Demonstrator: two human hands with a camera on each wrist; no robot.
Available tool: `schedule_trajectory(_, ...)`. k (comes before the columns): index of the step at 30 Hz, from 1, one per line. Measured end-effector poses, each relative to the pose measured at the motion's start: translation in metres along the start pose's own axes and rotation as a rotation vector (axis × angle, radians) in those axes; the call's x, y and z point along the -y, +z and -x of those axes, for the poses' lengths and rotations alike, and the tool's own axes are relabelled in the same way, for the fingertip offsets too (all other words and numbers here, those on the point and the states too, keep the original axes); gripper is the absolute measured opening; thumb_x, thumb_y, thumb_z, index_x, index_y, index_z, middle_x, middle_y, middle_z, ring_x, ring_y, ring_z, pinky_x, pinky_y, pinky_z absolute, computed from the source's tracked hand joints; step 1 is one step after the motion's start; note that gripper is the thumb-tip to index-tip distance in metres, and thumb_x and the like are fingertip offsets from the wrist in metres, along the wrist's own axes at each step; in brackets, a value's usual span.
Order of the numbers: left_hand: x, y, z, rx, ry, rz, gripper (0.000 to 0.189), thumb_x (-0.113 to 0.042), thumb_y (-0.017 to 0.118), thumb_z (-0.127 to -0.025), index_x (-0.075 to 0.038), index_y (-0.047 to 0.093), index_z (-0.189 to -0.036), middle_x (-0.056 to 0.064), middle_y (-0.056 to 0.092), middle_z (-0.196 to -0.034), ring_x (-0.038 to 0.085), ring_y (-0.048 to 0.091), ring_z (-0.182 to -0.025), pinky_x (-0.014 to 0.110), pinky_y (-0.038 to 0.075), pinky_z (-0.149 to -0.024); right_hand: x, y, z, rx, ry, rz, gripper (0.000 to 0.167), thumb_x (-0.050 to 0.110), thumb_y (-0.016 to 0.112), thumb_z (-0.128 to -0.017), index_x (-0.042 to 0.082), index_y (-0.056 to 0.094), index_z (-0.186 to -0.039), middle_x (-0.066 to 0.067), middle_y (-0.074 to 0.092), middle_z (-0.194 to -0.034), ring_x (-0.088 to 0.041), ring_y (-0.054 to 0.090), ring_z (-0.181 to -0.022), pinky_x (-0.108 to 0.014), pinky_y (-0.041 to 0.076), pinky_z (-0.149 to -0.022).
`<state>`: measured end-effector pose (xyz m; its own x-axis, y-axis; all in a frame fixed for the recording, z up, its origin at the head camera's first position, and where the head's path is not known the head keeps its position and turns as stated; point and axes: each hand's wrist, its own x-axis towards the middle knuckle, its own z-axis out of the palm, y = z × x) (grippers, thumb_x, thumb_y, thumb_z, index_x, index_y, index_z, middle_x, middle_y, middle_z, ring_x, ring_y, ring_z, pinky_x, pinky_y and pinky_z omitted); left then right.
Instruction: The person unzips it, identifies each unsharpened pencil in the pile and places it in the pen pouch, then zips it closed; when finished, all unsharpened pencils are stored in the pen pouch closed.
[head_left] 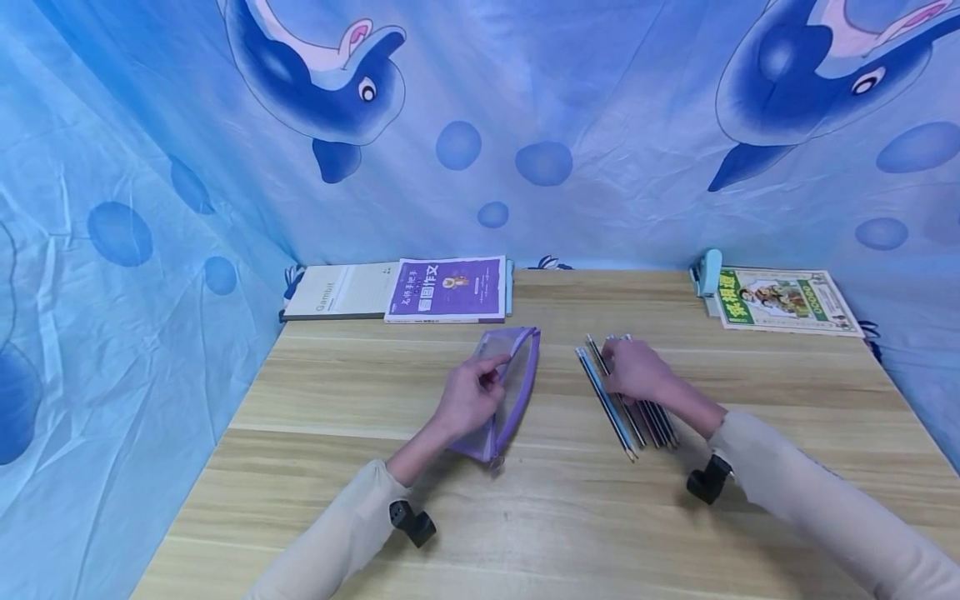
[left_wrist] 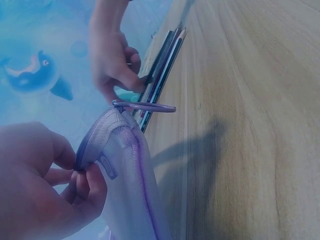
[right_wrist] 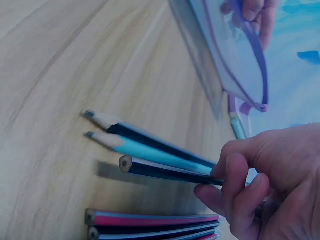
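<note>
Along the far edge of the desk [head_left: 555, 533] lie three books, one a purple book [head_left: 450, 289]; room separates pouch from pencils. The see-through pouch [head_left: 513, 404] gapes near mid-desk, its rim pinched in the left hand's [head_left: 471, 398] grip. The right hand's [head_left: 637, 371] grip pinches one dark pencil [right_wrist: 165, 172] beside two loose pencils [right_wrist: 147, 150]; the bundled pencils [right_wrist: 150, 220] overlap, uncountable.

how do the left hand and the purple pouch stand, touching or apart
Touching. The left wrist view shows it: the left hand pinches the upper edge of the purple pouch.
</note>
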<state>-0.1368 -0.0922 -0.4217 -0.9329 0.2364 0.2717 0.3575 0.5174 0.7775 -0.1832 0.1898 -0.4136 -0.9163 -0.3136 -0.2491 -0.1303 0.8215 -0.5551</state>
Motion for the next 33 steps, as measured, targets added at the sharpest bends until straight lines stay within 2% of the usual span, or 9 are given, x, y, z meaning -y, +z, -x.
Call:
schedule_trajectory(6, 0.000, 0.000, 0.000, -0.007, -0.005, 0.004, 0.044, 0.014, 0.063, -0.076, 0.009, 0.067, -0.119, 0.008, 0.063, -0.081, 0.018, 0.060, -0.073, 0.023, 0.055, -0.062, 0.008, -0.003, 0.003, 0.023, 0.009, -0.141, 0.044, 0.004, 0.068, -0.081, -0.005, 0.051, -0.121, -0.005, 0.057, -0.053, -0.019, 0.059, -0.045, -0.028, 0.048, -0.046)
schedule_trajectory(11, -0.001, -0.002, 0.000, -0.001, -0.018, 0.015, 0.045, 0.014, 0.063, -0.076, 0.009, 0.067, -0.120, 0.008, 0.063, -0.081, 0.019, 0.060, -0.073, 0.023, 0.055, -0.062, 0.019, 0.002, 0.007, 0.036, 0.048, -0.318, 0.048, 0.004, 0.066, -0.081, 0.000, 0.051, -0.126, -0.005, 0.053, -0.056, -0.020, 0.055, -0.045, -0.024, 0.041, -0.042)
schedule_trajectory(16, -0.005, -0.005, -0.001, 0.016, -0.054, 0.031, 0.046, 0.013, 0.063, -0.077, 0.009, 0.065, -0.123, 0.009, 0.062, -0.084, 0.019, 0.059, -0.074, 0.023, 0.055, -0.062, 0.033, 0.011, 0.008, 0.041, 0.041, -0.543, 0.055, 0.003, 0.064, -0.082, 0.002, 0.049, -0.134, -0.011, 0.061, -0.071, -0.023, 0.056, -0.050, -0.023, 0.037, -0.042)
schedule_trajectory(21, -0.006, -0.006, -0.003, 0.008, -0.026, 0.013, 0.045, 0.014, 0.062, -0.077, 0.009, 0.065, -0.122, 0.009, 0.062, -0.084, 0.021, 0.060, -0.075, 0.024, 0.055, -0.063, 0.046, 0.017, 0.007, 0.037, 0.043, -0.689, 0.062, 0.001, 0.063, -0.081, 0.004, 0.049, -0.141, -0.013, 0.066, -0.086, -0.020, 0.057, -0.052, -0.026, 0.038, -0.044)
schedule_trajectory(26, -0.005, -0.005, -0.004, -0.002, -0.015, 0.001, 0.045, 0.014, 0.063, -0.076, 0.009, 0.066, -0.121, 0.010, 0.063, -0.084, 0.021, 0.060, -0.075, 0.024, 0.056, -0.065, 0.059, 0.022, 0.006, 0.032, 0.059, -0.793, 0.056, 0.001, 0.063, -0.086, 0.004, 0.051, -0.140, -0.015, 0.068, -0.092, -0.015, 0.055, -0.052, -0.023, 0.038, -0.043)
schedule_trajectory(33, -0.006, -0.007, -0.005, -0.011, -0.021, 0.005, 0.044, 0.013, 0.063, -0.076, 0.009, 0.067, -0.120, 0.009, 0.062, -0.083, 0.020, 0.060, -0.073, 0.024, 0.055, -0.063, 0.075, 0.032, 0.003, -0.023, 0.082, -1.000, 0.048, 0.001, 0.061, -0.089, 0.002, 0.049, -0.136, -0.010, 0.066, -0.086, -0.012, 0.053, -0.050, -0.019, 0.036, -0.039)
